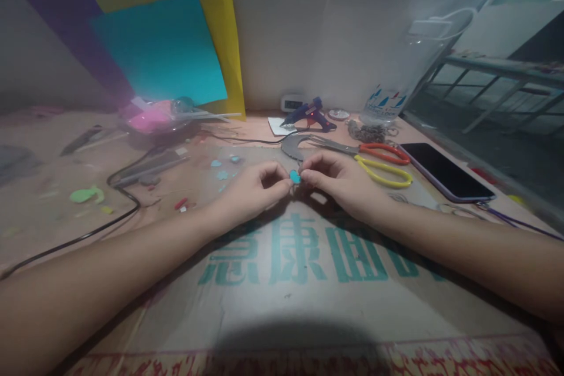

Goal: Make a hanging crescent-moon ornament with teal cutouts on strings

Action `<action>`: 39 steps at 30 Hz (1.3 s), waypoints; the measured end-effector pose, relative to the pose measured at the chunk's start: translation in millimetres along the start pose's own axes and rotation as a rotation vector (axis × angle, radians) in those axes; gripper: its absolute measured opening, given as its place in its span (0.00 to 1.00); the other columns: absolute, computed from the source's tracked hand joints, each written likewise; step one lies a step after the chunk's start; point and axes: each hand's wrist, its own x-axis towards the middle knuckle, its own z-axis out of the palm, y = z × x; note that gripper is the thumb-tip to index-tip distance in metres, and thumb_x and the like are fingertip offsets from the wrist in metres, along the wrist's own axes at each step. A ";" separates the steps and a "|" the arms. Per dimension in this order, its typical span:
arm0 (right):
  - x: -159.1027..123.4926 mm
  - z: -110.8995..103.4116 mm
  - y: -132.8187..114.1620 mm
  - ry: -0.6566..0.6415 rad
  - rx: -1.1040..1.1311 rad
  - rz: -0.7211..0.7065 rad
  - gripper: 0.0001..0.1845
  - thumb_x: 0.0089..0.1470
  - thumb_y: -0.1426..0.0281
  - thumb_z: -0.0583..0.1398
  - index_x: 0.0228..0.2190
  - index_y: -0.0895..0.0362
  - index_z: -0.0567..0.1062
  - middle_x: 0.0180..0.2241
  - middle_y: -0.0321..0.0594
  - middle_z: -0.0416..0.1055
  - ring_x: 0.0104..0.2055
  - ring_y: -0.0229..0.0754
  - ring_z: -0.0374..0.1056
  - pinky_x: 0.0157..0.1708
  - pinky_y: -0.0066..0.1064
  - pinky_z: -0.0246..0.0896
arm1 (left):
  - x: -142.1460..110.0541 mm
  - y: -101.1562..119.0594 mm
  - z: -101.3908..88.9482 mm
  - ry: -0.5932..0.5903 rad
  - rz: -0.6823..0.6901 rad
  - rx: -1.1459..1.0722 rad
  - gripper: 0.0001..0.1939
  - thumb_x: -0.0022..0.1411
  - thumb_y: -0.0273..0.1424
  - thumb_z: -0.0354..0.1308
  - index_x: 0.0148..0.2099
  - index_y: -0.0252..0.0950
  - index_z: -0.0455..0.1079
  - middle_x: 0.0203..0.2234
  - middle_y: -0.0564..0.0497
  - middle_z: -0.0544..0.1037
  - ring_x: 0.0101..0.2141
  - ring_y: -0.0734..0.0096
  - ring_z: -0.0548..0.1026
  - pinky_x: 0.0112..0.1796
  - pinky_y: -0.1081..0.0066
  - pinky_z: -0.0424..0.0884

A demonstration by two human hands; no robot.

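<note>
A small turquoise piece [295,177], its exact kind too small to tell, is pinched between my two hands above the printed board. My left hand [265,185] grips its left edge with thumb and forefinger. On the other side, my right hand [337,181] has closed fingertips on the same piece. Several turquoise cut-outs, one a flower shape [222,175], lie just beyond my left hand. Behind my right hand are scissors with one orange and one yellow handle [384,171] and a grey curved piece [294,145].
A glue gun [311,114] rests on a white pad near a small digital clock [293,103]. To the right lies a phone [445,171], with a clear plastic cup [388,82] behind. Coloured sheets [163,50] lean on the wall. A black cable [127,210] crosses the left side.
</note>
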 end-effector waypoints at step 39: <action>-0.3 2.6 -0.5 -0.018 0.052 0.035 0.11 0.51 0.64 0.64 0.32 0.58 0.71 0.25 0.33 0.71 0.27 0.34 0.68 0.28 0.27 0.64 | -2.8 -4.1 -2.3 -0.028 0.175 -0.012 0.11 0.66 0.35 0.51 0.38 0.36 0.72 0.31 0.54 0.77 0.33 0.72 0.74 0.36 0.74 0.67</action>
